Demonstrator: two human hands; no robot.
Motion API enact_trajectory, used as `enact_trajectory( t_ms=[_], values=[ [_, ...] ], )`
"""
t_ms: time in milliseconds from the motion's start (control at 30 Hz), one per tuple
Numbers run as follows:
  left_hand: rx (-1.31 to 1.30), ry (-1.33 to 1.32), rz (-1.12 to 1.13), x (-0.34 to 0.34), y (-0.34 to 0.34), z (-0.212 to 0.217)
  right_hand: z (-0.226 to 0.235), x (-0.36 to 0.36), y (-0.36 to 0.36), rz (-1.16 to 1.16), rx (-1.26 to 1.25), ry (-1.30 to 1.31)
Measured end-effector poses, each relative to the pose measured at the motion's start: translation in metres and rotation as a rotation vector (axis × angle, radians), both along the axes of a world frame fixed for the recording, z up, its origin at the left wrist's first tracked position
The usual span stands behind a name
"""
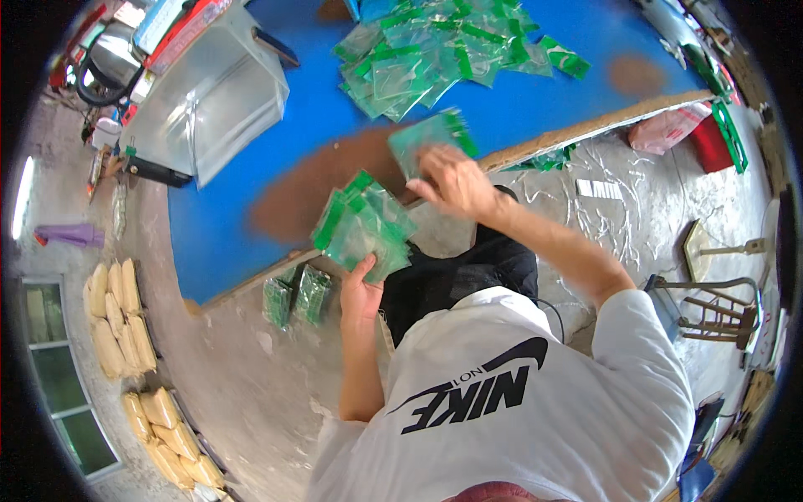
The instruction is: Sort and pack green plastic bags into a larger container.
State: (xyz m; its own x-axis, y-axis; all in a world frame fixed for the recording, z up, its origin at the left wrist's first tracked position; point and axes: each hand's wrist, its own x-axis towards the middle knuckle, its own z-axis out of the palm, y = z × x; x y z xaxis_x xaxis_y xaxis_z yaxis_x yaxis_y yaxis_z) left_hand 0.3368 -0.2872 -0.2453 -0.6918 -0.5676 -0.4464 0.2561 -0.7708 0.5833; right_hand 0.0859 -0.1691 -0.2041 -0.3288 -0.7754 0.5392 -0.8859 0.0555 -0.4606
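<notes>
A fanned bunch of clear plastic packets with green top strips (368, 224) is held in my left hand (361, 289), with the thumb pressed on its lower edge. It is just past the near edge of the blue table (209, 243). My right hand (456, 182) is over the table edge, its fingers curled and slightly blurred on another clear packet with a green strip (433, 138). The fingertips are partly hidden, and I cannot tell how many packets are under them. Farther back, a heap of similar green-and-clear packets (418, 63) is spread over the tabletop.
A clear plastic bin (209, 100) stands at the table's left. Two bundles of packets (311, 294) lie below the near edge. Tan sacks (117, 314) are stacked at the left, and a metal-framed chair (711, 309) is at the right. White strips (619, 217) litter the floor.
</notes>
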Motion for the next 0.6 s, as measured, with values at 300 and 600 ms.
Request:
enact_trajectory(
  t_ms=[300,600],
  values=[
    [-0.116,0.032,-0.124,-0.017,-0.001,0.009,0.025,-0.065,-0.091,-0.097,-0.178,-0.036],
    [-0.044,0.011,-0.062,0.004,-0.001,-0.003,0.021,-0.008,-0.047,0.544,0.226,0.017]
  ],
)
